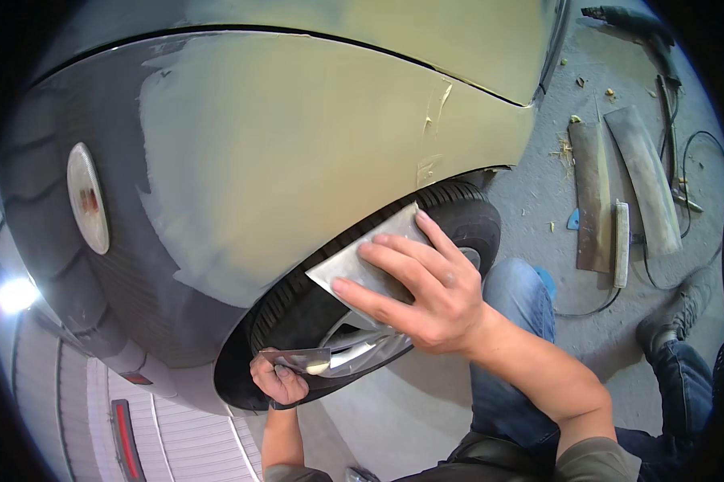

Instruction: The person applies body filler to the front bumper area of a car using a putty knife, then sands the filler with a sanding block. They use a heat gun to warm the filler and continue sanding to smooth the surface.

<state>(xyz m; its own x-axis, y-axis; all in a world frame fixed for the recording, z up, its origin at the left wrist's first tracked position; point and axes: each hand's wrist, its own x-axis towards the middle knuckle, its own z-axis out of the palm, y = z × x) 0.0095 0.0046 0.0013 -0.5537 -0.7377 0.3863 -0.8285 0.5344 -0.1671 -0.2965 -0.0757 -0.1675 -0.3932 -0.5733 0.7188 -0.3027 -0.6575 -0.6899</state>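
Observation:
My right hand [430, 297] presses a wide grey metal spreader [358, 261] flat against the lip of the wheel arch, fingers splayed over the blade. The car fender [298, 161] above it is coated in dull yellow-green filler, with dark paint around the patch. My left hand [278, 386] is lower, inside the arch in front of the silver wheel rim [370, 345]. It grips a smaller metal spreader [294, 357] that carries a pale dab of filler [318, 368]. The black tyre [466, 213] sits just behind both hands.
On the concrete floor at the right lie two long sanding boards [591, 193] [643, 173], a narrow white block [621, 245], a small blue spreader [573, 219], cables and a power tool [627, 20]. My shoe [675, 309] and jeans-clad knee [519, 293] are beside the wheel.

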